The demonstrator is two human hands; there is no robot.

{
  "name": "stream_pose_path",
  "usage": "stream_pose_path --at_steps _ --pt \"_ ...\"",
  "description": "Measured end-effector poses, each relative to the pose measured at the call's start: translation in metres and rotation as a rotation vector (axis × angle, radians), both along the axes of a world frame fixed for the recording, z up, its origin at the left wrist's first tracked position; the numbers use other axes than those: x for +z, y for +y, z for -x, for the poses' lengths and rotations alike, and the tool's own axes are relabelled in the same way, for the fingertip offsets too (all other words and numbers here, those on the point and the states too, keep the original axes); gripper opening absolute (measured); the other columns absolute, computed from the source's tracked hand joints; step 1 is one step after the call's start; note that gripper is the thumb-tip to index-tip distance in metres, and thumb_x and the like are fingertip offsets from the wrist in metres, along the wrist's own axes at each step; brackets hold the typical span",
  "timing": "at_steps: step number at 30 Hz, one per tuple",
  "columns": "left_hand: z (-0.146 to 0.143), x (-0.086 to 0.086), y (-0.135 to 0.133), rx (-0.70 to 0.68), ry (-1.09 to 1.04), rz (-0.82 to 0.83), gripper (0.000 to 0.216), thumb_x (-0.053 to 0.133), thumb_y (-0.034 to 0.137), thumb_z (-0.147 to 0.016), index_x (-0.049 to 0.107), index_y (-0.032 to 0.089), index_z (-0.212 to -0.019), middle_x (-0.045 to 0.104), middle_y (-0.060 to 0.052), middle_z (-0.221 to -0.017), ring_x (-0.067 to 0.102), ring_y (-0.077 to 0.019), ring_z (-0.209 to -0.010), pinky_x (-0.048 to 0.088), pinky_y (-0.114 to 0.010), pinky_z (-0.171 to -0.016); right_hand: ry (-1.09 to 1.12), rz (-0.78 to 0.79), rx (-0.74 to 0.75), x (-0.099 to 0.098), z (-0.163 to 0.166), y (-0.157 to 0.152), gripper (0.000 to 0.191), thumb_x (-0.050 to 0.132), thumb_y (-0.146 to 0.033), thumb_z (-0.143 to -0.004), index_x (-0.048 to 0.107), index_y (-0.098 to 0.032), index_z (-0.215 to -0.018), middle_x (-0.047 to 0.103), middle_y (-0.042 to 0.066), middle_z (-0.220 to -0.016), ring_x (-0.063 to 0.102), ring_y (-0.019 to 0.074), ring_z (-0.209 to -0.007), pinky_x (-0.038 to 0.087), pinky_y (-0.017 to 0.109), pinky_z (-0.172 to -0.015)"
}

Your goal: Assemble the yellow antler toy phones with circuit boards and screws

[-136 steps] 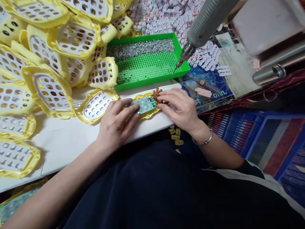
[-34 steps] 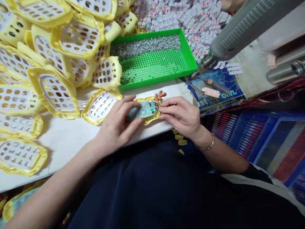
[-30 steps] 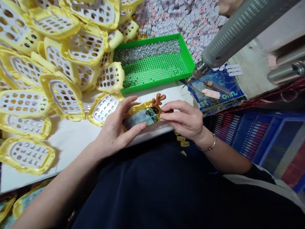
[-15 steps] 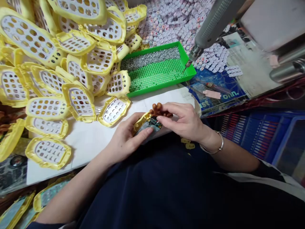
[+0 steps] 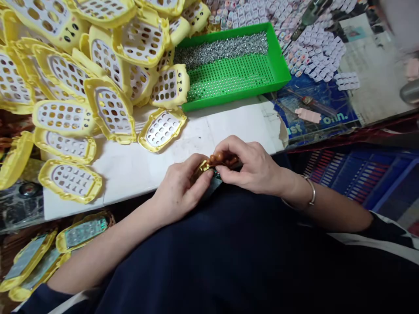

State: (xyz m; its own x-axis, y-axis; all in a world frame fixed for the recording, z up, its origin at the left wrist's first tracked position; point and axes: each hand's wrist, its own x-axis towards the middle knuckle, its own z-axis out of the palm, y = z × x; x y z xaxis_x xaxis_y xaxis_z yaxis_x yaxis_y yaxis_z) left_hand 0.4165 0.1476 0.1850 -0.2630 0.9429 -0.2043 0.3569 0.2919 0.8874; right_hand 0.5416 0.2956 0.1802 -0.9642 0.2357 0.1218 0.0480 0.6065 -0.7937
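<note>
My left hand (image 5: 183, 185) is closed around a yellow plastic shell (image 5: 203, 166) with a circuit board in it, close to my lap. Most of the shell is covered by my fingers. At the shell's right end, the thumb and fingers of my right hand (image 5: 250, 168) pinch a brown knobbly plastic piece (image 5: 220, 157). This piece touches the shell's end; how it is seated there is hidden. Just beyond my hands lies a white worktop (image 5: 209, 131).
Yellow shells with perforated white panels (image 5: 109, 111) are heaped at the left. A green tray (image 5: 235, 93) holds small metal screws. Behind it are many small white keypad pieces (image 5: 314, 56) and a hanging electric screwdriver (image 5: 304, 22). Shells with boards (image 5: 81, 233) lie lower left.
The view has shifted, so the worktop things sit higher in the picture. The shell is tipped, with less of its board showing, and my hands are closer together on it.
</note>
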Motion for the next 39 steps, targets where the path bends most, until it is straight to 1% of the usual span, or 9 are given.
stream_pose_path --at_steps 5,9,13,16,18,25,31,35,39 --pt "-0.004 -0.004 -0.008 0.023 -0.04 -0.01 0.024 0.049 0.035 -0.09 0.058 0.014 -0.096 0.055 0.002 -0.062 0.045 -0.0106 -0.055 0.037 -0.023 -0.053 -0.032 0.051 0.009 -0.001 0.003 -0.008 0.018 0.054 -0.007 -0.072 0.047 -0.018 -0.085 0.055 -0.006 -0.068 0.05 0.0043 -0.056 0.04 0.016 -0.054" --pt "-0.002 -0.007 -0.01 0.055 -0.135 0.003 0.025 0.051 0.036 -0.09 0.059 0.014 -0.099 0.06 0.0 -0.07 0.049 -0.0119 -0.062 0.039 -0.024 -0.058 -0.069 0.075 0.057 0.004 0.007 -0.004 0.018 0.055 -0.007 -0.075 0.049 -0.017 -0.089 0.059 -0.004 -0.072 0.053 0.0048 -0.059 0.041 0.016 -0.055" --pt "0.006 -0.008 -0.009 0.102 -0.407 0.056 0.027 0.055 0.04 -0.09 0.06 0.015 -0.099 0.065 -0.003 -0.086 0.056 -0.0149 -0.077 0.045 -0.026 -0.069 -0.187 0.186 0.097 0.012 0.007 0.005 0.02 0.055 -0.015 -0.085 0.053 -0.016 -0.105 0.067 0.0 -0.083 0.063 0.008 -0.071 0.047 0.018 -0.062" --pt "0.012 -0.01 -0.009 0.121 -0.633 0.093 0.029 0.058 0.04 -0.089 0.06 0.016 -0.105 0.066 -0.005 -0.095 0.06 -0.0166 -0.084 0.047 -0.027 -0.075 -0.213 0.306 0.049 0.012 0.007 0.009 0.024 0.052 -0.016 -0.089 0.053 -0.015 -0.113 0.069 0.001 -0.085 0.063 0.0081 -0.071 0.048 0.019 -0.061" --pt "0.013 -0.011 -0.009 0.123 -0.711 0.106 0.029 0.062 0.039 -0.087 0.06 0.018 -0.107 0.067 -0.005 -0.102 0.062 -0.0177 -0.09 0.048 -0.028 -0.079 -0.207 0.332 0.002 0.01 0.007 0.009 0.025 0.052 -0.015 -0.089 0.053 -0.014 -0.113 0.069 0.001 -0.082 0.062 0.0075 -0.069 0.047 0.019 -0.06" --pt "0.011 -0.012 -0.003 0.187 -0.648 0.061 0.032 0.068 0.039 -0.082 0.06 0.016 -0.102 0.067 -0.003 -0.094 0.061 -0.016 -0.084 0.048 -0.027 -0.075 -0.179 0.403 -0.054 0.004 0.007 0.006 0.029 0.055 -0.018 -0.087 0.053 -0.012 -0.116 0.065 0.0 -0.078 0.06 0.0072 -0.067 0.049 0.02 -0.063" --pt "0.015 -0.011 0.01 0.219 -0.605 0.034 0.031 0.068 0.04 -0.081 0.059 0.016 -0.098 0.067 -0.004 -0.093 0.062 -0.0164 -0.082 0.048 -0.027 -0.074 -0.151 0.424 -0.078 -0.001 0.006 0.009 0.056 0.072 -0.017 -0.074 0.051 -0.017 -0.126 0.058 -0.003 -0.082 0.058 0.0088 -0.073 0.05 0.022 -0.068" --pt "0.02 -0.015 0.013 0.203 -0.701 0.038 0.03 0.07 0.039 -0.08 0.06 0.017 -0.098 0.067 -0.002 -0.091 0.063 -0.0146 -0.077 0.048 -0.026 -0.07 -0.095 0.477 -0.116 -0.008 0.008 0.011 0.055 0.074 -0.017 -0.072 0.053 -0.016 -0.123 0.054 -0.005 -0.075 0.054 0.0076 -0.068 0.048 0.021 -0.065" --pt "0.023 -0.02 0.015 0.194 -0.76 0.033 0.032 0.07 0.04 -0.082 0.061 0.017 -0.102 0.066 -0.002 -0.09 0.061 -0.0129 -0.075 0.048 -0.023 -0.066 -0.039 0.564 -0.171 -0.017 0.01 0.012 0.044 0.075 -0.02 -0.072 0.058 -0.016 -0.112 0.058 -0.003 -0.081 0.056 0.0081 -0.072 0.051 0.022 -0.07"
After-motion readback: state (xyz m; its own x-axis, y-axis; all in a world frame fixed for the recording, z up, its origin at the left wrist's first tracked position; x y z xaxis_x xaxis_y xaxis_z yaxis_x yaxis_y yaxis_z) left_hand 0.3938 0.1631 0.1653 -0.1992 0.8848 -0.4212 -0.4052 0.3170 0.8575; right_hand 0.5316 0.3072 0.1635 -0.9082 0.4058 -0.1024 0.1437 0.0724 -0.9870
